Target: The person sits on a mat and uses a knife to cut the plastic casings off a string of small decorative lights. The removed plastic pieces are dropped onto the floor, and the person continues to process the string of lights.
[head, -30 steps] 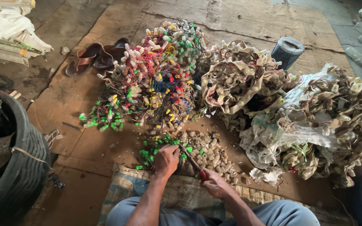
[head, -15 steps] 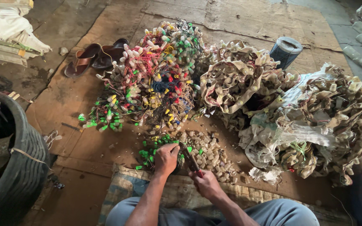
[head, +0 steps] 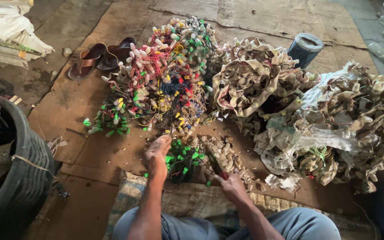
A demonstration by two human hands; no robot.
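Note:
My left hand grips a small bunch of wired green bulb holders just in front of my knees. My right hand is closed around a dark cutting tool with a red handle, its tip pointing into that green bunch. Under and beside the bunch lies a heap of loose beige cut-off pieces. Beyond it sits a big tangle of coloured wires and bulb holders.
Beige bundles wrapped in torn plastic fill the right side. A grey cylinder stands behind them. A pair of brown sandals lies at the upper left, a dark round tub at the left, white sacks in the corner.
My right hand has moved left and closer to the green bunch, bringing the tool in. My left hand keeps its hold on the bunch, barely shifting.

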